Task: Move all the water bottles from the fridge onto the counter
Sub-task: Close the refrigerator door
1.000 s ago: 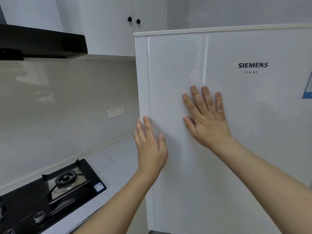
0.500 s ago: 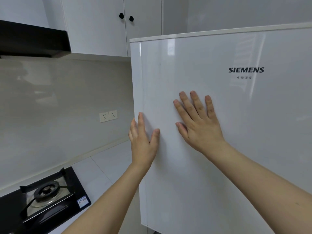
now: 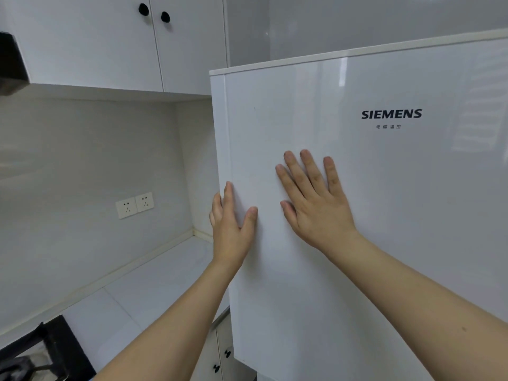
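Flatly, both hands, left (image 3: 233, 232) and right (image 3: 316, 204), press open-fingered on the glossy white fridge door (image 3: 384, 215).

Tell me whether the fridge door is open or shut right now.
Cannot tell. The fridge door fills the view with no interior showing; the left hand lies at its edge, fingers around it, and the right hand lies flat on its front.

- Soft, even indoor light; I see everything sharply.
- Pale window glare streaks the glossy fridge door (image 3: 384, 202).
- Wide-angle lens bends edges near the frame's borders.
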`<state>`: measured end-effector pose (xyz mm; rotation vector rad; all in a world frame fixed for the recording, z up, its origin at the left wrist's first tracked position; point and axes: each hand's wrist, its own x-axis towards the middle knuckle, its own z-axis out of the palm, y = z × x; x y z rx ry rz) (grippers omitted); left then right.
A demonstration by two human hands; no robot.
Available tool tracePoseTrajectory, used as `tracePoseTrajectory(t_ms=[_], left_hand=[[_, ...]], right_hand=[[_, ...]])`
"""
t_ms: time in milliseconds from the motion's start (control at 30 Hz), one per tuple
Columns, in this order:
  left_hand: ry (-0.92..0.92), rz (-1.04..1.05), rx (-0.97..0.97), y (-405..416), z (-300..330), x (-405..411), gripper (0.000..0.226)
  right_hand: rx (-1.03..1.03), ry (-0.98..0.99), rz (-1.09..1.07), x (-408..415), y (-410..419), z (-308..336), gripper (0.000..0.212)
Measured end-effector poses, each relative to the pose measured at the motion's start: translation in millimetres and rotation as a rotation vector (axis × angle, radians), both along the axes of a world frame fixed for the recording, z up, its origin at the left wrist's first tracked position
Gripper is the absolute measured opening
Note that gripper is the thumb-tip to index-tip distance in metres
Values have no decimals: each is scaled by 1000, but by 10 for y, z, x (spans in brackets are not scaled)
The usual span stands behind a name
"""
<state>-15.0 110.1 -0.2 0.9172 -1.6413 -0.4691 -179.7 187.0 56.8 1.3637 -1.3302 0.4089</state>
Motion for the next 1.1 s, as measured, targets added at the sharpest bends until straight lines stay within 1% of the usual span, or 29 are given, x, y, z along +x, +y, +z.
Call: tracePoseTrajectory(t_ms=[367, 500, 600, 800, 967, 1100], left_hand=[[41, -112, 1, -626, -29, -476, 70], [44, -130, -15, -855, -56, -714, 67], [75, -99, -36, -994, -135, -950, 69], [64, 35, -136, -1106, -234, -1195, 73], [36, 21, -165, -1134, -232, -1183, 73], [-21, -8, -135, -1131, -222, -1126, 72]], right_hand=[[34, -19, -114, -280, -399, -7, 62], [34, 17, -194, -424, -521, -6, 62], [17, 53, -251, -486, -608, -35, 61], [0, 59, -253, -504, -647, -53, 61], [5, 56, -267, -503, -662, -65, 62], [24, 52, -286, -486, -661, -58, 62]])
